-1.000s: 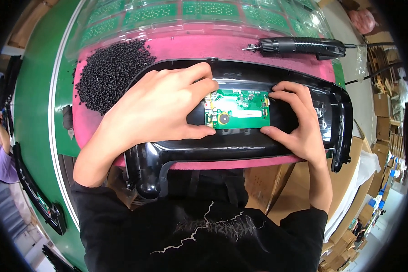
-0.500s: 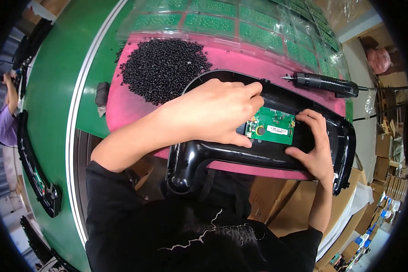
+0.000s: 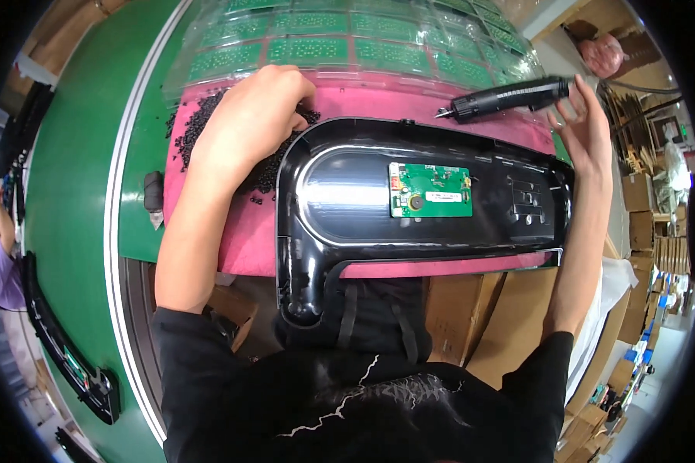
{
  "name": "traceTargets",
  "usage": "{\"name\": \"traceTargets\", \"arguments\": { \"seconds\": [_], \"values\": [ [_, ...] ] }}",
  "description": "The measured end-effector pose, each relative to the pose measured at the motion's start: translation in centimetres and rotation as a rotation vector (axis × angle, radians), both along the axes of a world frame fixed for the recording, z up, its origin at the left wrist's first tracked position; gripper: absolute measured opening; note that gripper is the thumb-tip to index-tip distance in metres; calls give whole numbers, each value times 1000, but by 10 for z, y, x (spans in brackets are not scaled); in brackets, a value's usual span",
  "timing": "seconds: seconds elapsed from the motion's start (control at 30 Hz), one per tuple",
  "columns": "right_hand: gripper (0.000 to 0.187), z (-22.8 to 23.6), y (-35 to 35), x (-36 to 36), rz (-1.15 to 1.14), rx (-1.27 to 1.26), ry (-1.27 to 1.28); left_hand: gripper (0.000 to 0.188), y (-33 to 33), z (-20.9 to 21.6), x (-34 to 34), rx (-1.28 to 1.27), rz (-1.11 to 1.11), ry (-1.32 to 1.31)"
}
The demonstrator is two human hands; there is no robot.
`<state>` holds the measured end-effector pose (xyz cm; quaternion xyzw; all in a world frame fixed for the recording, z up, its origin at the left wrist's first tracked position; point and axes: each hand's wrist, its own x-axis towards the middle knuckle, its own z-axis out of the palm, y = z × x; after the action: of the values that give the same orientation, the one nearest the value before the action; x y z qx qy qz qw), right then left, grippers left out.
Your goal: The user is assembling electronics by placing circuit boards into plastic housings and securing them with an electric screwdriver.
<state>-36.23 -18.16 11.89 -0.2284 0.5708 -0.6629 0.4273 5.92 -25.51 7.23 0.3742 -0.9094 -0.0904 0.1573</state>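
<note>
At the left, my left hand reaches into a pile of small black screws, its fingers curled and closed; what they pinch is hidden. My right hand is at the rear end of a black electric screwdriver, its fingers loosely around that end. The bit points left. Between my arms lies a long black plastic housing, open side up, with a rounded leg at its left. A green circuit board sits inside it, a white label and a round component on its face.
Clear trays of green circuit boards stand behind the pink mat. A dark wrapped tool lies left of the mat. Another black housing rests on the green table at far left, where another person works. Cardboard boxes stand below right.
Both hands have left the circuit board. My left hand has moved to the screw pile, my right to the screwdriver, whose rear end has swung away from me. The view has shifted a little.
</note>
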Motion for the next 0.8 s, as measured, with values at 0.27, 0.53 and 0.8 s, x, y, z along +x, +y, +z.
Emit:
{"name": "traceTargets", "arguments": {
  "seconds": [0.27,0.53,0.8],
  "values": [
    [22,-26,-40,123,179,-331,174,17,-5,-10,-4,102,57,55],
    [33,-2,-3,130,351,-724,-171,10,9,5,-30,-47,-145,481],
    [30,8,38,146,525,-913,-424,15,32,-7,-51,-10,-442,504]
  ]
}}
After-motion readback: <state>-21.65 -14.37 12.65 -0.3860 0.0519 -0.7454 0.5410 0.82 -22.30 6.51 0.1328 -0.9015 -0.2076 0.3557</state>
